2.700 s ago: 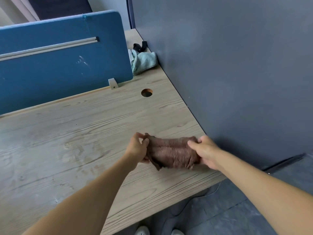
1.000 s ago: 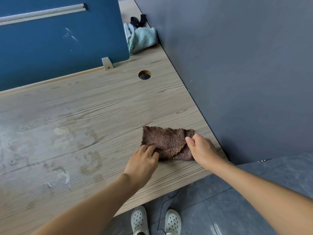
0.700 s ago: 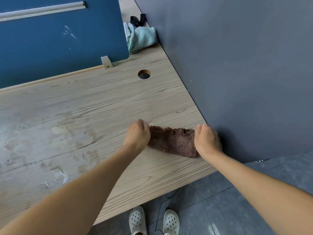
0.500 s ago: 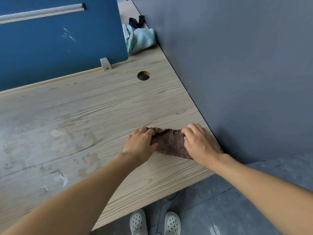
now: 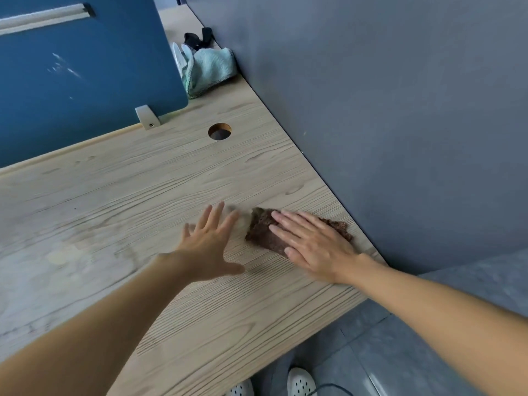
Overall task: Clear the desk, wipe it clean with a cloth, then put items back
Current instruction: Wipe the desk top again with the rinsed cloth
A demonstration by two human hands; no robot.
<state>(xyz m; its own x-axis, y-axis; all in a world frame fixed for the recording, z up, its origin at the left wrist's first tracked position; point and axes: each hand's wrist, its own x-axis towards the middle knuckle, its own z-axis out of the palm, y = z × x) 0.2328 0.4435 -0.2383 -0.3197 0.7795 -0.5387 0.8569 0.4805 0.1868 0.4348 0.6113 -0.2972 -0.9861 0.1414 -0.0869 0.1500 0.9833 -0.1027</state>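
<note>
My right hand lies flat on the brown cloth, its grip spread with fingers straight, pressing the cloth to the tabletop at the near right corner, just beside the grey wall. The cloth's long axis runs left to right. My left hand, spread and holding nothing, sits just left of it. Wiping room lies left and far, and the near edge is close.

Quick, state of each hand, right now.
Left hand: open, fingers spread, holding nothing.
Right hand: open, pressing flat on the brown cloth.
</note>
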